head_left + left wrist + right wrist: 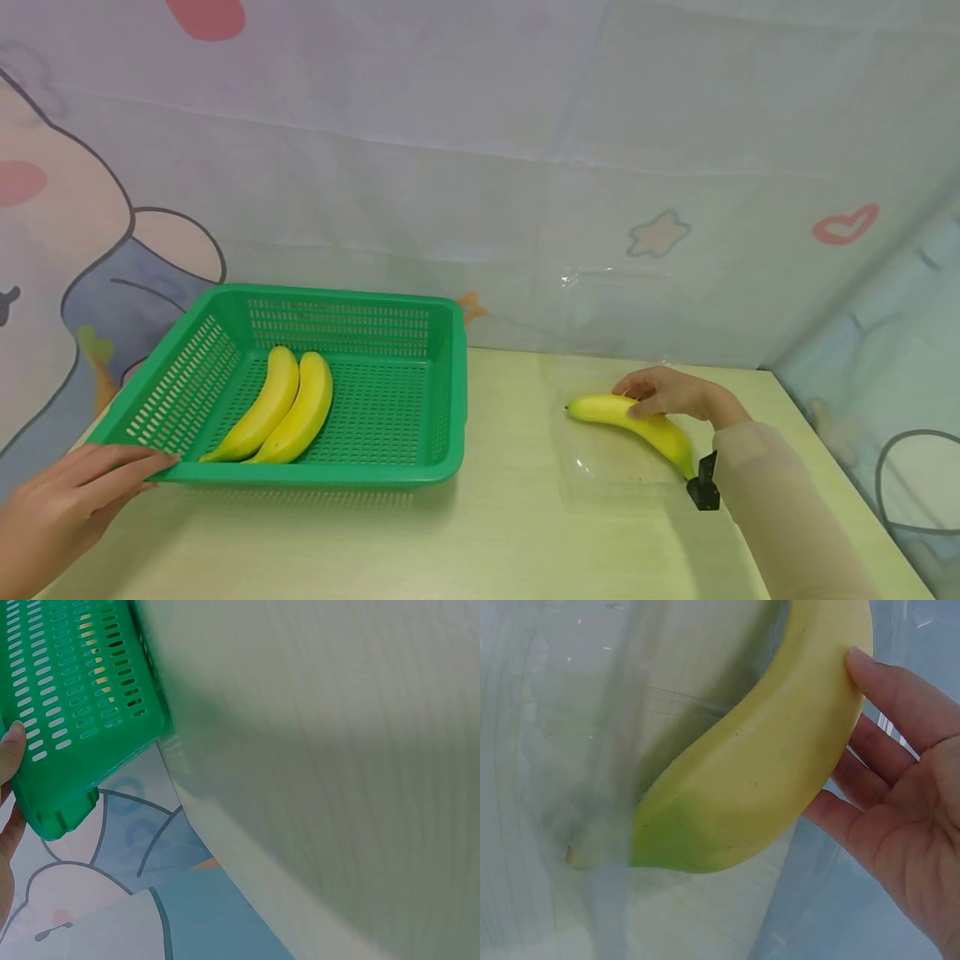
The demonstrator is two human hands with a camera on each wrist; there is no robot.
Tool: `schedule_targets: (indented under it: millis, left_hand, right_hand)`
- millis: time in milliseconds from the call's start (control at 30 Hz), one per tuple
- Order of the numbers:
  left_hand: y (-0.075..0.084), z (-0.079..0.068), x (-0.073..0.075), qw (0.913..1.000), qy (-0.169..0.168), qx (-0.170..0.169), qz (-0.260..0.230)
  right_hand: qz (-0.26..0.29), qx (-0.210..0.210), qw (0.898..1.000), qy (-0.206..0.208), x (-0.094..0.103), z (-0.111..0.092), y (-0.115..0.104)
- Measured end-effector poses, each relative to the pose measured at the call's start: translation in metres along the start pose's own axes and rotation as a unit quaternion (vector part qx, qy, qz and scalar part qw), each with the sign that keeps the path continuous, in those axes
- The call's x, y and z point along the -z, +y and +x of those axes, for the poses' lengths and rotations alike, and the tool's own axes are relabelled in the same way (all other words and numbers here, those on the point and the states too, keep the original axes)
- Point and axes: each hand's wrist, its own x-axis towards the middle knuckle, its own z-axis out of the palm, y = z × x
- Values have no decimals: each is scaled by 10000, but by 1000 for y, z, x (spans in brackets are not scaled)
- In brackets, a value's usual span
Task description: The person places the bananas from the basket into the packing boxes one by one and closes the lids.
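Note:
My right hand [675, 393] holds a yellow banana [637, 421] around its middle, thumb on one side and fingers on the other. In the right wrist view the banana's green-tinged end [682, 836] lies partly behind a clear plastic wall. This wall belongs to a transparent container [581, 479] on the right of the table. At the left, my left hand [78, 492] grips the near left corner of a green plastic basket [337, 475], with its fingers over the rim. Two more bananas [303, 412] lie side by side inside the basket, toward its left.
The pale wooden table [510, 533] runs between basket and container. Behind it hangs a cloth printed with cartoon figures [420, 192], which also covers the right side. A black camera mount [703, 492] sits at my right wrist, overlapping the banana's near end.

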Motion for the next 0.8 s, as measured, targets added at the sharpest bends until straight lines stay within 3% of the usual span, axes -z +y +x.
schedule_targets:
  millis: [233, 567, 800]
  left_hand:
    - [0, 1, 0, 10000, 31, -3, -78]
    - [2, 1, 1, 10000, 21, 15, -29]
    - [3, 2, 1, 10000, 9, 39, 13]
  right_hand:
    - [18, -132, 9994, 334, 2, -5, 4]
    - [272, -412, 9981, 362, 9, -10, -3]
    - [373, -323, 9976, 492, 13, -12, -11]
